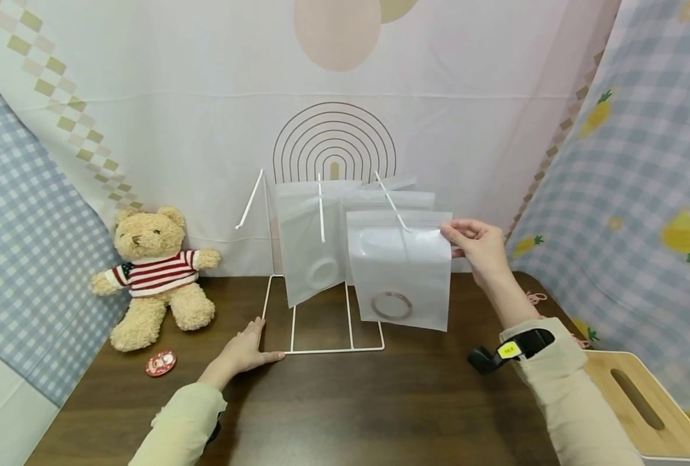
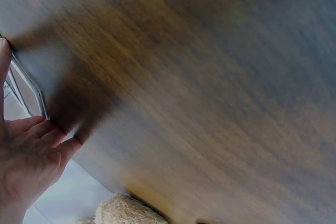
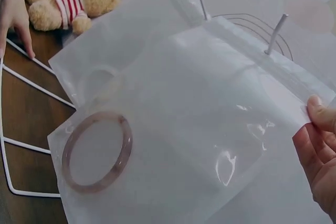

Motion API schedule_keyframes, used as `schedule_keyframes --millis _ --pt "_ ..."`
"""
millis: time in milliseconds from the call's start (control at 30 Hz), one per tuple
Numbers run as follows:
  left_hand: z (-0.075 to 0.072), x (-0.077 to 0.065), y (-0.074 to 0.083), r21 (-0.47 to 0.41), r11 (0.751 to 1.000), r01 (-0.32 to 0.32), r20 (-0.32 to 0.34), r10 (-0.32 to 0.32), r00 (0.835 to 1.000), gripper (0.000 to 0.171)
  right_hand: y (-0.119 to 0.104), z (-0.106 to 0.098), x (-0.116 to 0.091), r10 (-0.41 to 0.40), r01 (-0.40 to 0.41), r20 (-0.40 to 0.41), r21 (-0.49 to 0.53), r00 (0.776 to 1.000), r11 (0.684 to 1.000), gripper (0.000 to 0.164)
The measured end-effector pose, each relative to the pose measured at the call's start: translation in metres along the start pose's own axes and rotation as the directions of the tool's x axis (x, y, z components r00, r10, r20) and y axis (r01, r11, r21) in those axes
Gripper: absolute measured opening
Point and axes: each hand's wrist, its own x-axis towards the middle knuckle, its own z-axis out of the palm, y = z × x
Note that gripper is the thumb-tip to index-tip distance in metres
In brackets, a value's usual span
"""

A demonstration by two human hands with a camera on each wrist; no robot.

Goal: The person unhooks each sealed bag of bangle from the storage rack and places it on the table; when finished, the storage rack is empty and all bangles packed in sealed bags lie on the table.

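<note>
My right hand pinches the upper right corner of a frosted zip bag with a pinkish-brown bangle at its bottom. In the right wrist view, the tip of a white prong pokes out through the bag's top strip. That prong belongs to a white wire display rack. Another frosted bag with a pale ring inside hangs at the rack's middle, and more bag edges show behind. My left hand rests at the rack's front left base corner, fingers extended and touching the wire.
A teddy bear in a striped sweater sits at the left, with a round red badge before it. At the right stands a box with a slotted wooden lid. Pink cord lies near the right curtain. Cloth hangs behind the table.
</note>
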Motion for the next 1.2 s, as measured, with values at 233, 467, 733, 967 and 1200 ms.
schedule_keyframes --millis 233,467,733,967,1200 --pt "-0.003 -0.001 -0.003 0.003 1.000 0.016 -0.008 -0.016 1.000 0.098 -0.006 0.000 -0.001 0.084 -0.086 0.039 0.038 0.996 0.996 0.007" --pt "-0.007 -0.003 -0.009 -0.009 1.000 0.025 -0.013 -0.025 1.000 0.098 -0.010 0.003 -0.004 0.137 -0.141 0.082 0.054 0.987 0.988 0.008" --pt "-0.007 -0.006 -0.015 -0.004 1.000 0.031 -0.021 -0.031 0.999 0.098 -0.013 0.004 -0.010 0.129 -0.141 0.120 0.090 0.984 0.986 0.013" --pt "-0.007 -0.008 -0.013 -0.011 0.999 0.039 -0.038 -0.039 0.999 0.097 -0.018 -0.008 -0.017 0.080 -0.118 0.161 0.243 0.984 0.963 0.016" --pt "-0.011 -0.006 -0.012 -0.012 0.999 0.041 -0.046 -0.042 0.998 0.097 -0.006 -0.045 -0.009 0.149 -0.191 0.172 0.267 0.974 0.944 0.017"
